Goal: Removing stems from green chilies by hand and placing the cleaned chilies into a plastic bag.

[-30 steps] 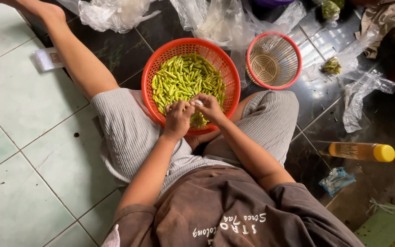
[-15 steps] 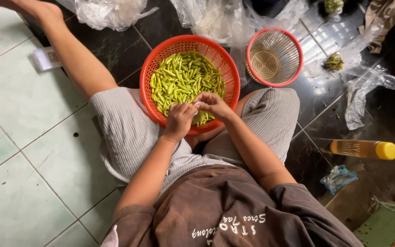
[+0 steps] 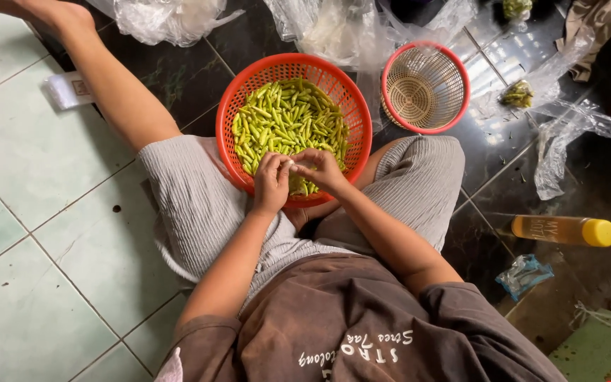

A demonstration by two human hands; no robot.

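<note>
- Now both hands meet over the red basket's (image 3: 229, 134) near rim, the left hand (image 3: 271, 185) and right hand (image 3: 323, 170) pinching one green chili (image 3: 298, 165) between fingertips.
- Probably mid-destemming; next calls for a firm stem pinch and a twist.

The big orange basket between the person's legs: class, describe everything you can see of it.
The orange basket is round, of what looks like slotted plastic, with a thick rim and perforated walls. It sits upright on the dark floor tiles between the seated person's legs, its near edge by the grey shorts. It holds a heap of green chillies. The left hand and right hand meet over its near rim, fingers pinching something small. A smaller, empty red-rimmed basket stands apart to its right.
</note>
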